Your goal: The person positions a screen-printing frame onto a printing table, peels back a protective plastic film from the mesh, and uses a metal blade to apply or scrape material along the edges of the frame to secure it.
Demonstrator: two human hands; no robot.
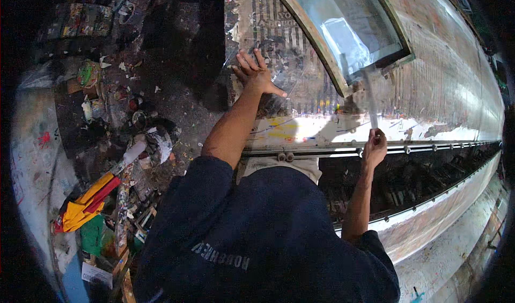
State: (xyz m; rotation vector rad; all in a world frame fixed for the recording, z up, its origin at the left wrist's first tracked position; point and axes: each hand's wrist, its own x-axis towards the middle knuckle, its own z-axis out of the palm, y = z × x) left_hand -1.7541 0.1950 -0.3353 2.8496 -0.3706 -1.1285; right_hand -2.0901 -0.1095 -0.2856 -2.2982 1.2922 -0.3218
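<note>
My left hand [255,76] lies with spread fingers on the paint-marked table top [300,112], near its left end. Under and around it are shiny edges of what looks like clear plastic film [292,83]. On the right, the fingers of my right hand [375,148] are closed on the near end of a thin translucent strip [371,102]. That strip runs away from me, up to the near edge of a framed mesh screen [343,40]. The screen's wooden frame [325,56] rests on the table, slightly angled, with bright reflections on the mesh.
A metal rail [413,148] with bolts follows the table's near edge. Beyond a dark gap runs a second long table [424,222] at right. To the left, the littered floor holds paint pots [88,75], a scraper-like tool [134,152] and yellow-red cloth [88,204].
</note>
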